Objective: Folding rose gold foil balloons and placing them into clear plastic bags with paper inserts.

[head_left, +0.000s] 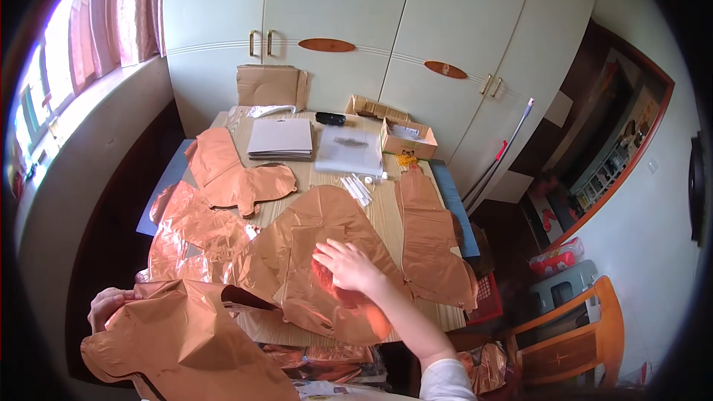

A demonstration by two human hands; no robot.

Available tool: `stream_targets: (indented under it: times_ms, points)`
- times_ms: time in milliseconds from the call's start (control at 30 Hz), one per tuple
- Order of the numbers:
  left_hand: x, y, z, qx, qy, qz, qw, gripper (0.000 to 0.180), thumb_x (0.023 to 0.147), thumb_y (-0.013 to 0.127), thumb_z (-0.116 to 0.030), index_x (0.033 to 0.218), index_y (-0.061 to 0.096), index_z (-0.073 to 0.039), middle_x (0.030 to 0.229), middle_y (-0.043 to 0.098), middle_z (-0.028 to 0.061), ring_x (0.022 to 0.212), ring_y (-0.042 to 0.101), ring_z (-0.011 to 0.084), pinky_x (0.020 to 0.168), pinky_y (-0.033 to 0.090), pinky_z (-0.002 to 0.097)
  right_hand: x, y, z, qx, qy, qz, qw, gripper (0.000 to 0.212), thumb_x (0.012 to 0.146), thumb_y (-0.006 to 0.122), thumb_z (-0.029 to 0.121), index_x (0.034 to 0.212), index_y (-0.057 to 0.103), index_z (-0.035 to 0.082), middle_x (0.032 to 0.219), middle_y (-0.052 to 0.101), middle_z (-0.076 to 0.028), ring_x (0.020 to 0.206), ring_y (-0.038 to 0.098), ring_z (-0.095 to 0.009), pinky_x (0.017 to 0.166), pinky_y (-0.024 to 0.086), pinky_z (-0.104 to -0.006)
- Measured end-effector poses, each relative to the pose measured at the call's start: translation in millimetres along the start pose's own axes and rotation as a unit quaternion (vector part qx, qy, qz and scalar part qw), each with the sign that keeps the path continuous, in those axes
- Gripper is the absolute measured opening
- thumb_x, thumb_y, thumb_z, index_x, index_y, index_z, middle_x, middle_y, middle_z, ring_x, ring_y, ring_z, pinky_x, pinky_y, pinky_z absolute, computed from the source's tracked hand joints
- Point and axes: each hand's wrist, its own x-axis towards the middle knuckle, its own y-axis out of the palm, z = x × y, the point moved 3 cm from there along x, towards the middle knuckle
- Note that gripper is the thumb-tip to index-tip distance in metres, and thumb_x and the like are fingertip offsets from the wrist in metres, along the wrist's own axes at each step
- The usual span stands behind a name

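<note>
My left hand [106, 307] is closed on the edge of a flat copper-coloured foil balloon [178, 334], which hangs in creased folds at the lower left, in front of the table. With its fingers stretched out, my right hand [347, 266] rests on another flat foil balloon [321, 212] in the middle of the table. A reddish reflection shows in the foil under that palm. More uninflated foil balloons lie around: a bent one [230, 178] at the far left, a shiny crumpled one [197, 234] below it, and a long one [427, 230] at the right.
On the far part of the wooden table [301, 178] are a stack of pale sheets [280, 138], clear plastic bags [347, 150], white sticks [356, 189], a black item [330, 118] and an open cardboard box [408, 139]. A wooden chair [568, 338] stands at the right.
</note>
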Motion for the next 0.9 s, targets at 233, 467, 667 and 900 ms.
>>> stream_targets:
  times_ms: [233,467,667,900]
  points:
    - [1,-1,8,0.002,-0.011,-0.01,1.0,0.011,0.079,0.063,-0.013,0.088,0.062,-0.005,0.068,0.064,0.0093,0.059,0.062,0.0244,0.057,0.048,0.0314,11,24,-29,0.038,-0.041,-0.095,0.994,0.016,0.079,0.062,0.019,0.091,0.068,0.01,0.091,0.068,-0.003,0.087,0.064,-0.022,0.077,0.052,-0.0362]
    - [6,-7,9,0.02,-0.02,-0.012,1.0,0.011,0.08,0.061,-0.012,0.089,0.062,-0.005,0.068,0.063,0.0099,0.059,0.061,0.0257,0.057,0.049,0.0319,64,-8,-70,0.19,0.065,-0.172,0.964,0.014,0.085,0.059,0.021,0.091,0.067,0.011,0.084,0.068,-0.01,0.08,0.065,-0.028,0.071,0.052,-0.0385]
    - [11,8,15,0.007,-0.03,0.0,1.0,0.011,0.081,0.06,-0.012,0.09,0.062,-0.005,0.068,0.062,0.0103,0.059,0.061,0.0268,0.057,0.049,0.0323,124,-15,-147,0.177,0.189,-0.223,0.94,0.027,0.087,0.057,0.02,0.112,0.057,0.009,0.096,0.066,-0.014,0.09,0.062,-0.033,0.076,0.05,-0.0423]
    - [26,26,20,0.007,-0.03,0.032,0.999,0.012,0.082,0.059,-0.011,0.092,0.063,-0.005,0.068,0.062,0.0109,0.059,0.061,0.0281,0.058,0.05,0.0329,121,14,-85,0.049,0.052,-0.238,0.969,0.039,0.088,0.055,0.022,0.125,0.051,0.01,0.128,0.052,-0.013,0.118,0.048,-0.033,0.1,0.037,-0.0477]
